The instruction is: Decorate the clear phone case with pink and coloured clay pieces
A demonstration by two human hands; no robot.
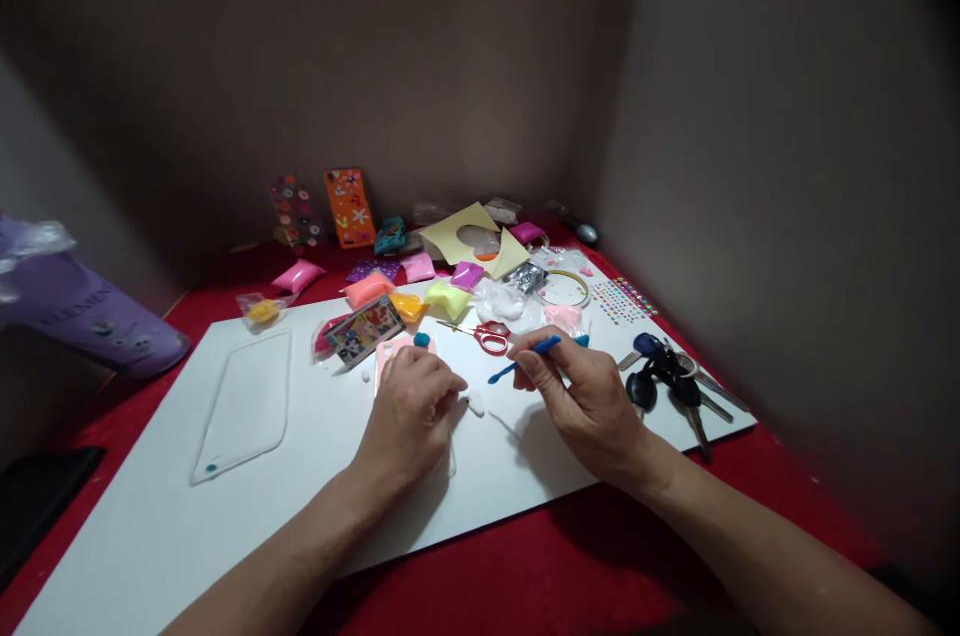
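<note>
My right hand (589,401) pinches a thin blue modelling tool (504,373), its tip pointing left above the white board. My left hand (416,401) rests on a clear phone case with a pink patch (384,352) and covers most of it. Its fingers are curled together, and what lies under them is hidden. A small lump of white clay (475,404) sits just right of the left fingertips. At the top of the case is a small teal lump of clay (421,340). Red-handled scissors (493,337) lie just beyond both hands.
Another clear phone case (247,406) lies on the left of the white board (150,516). Several bright clay packets (448,297) and a tape roll (564,288) spread behind. Keys (664,376) are at the right edge, and a purple tumbler-like object (82,306) leans in from the left.
</note>
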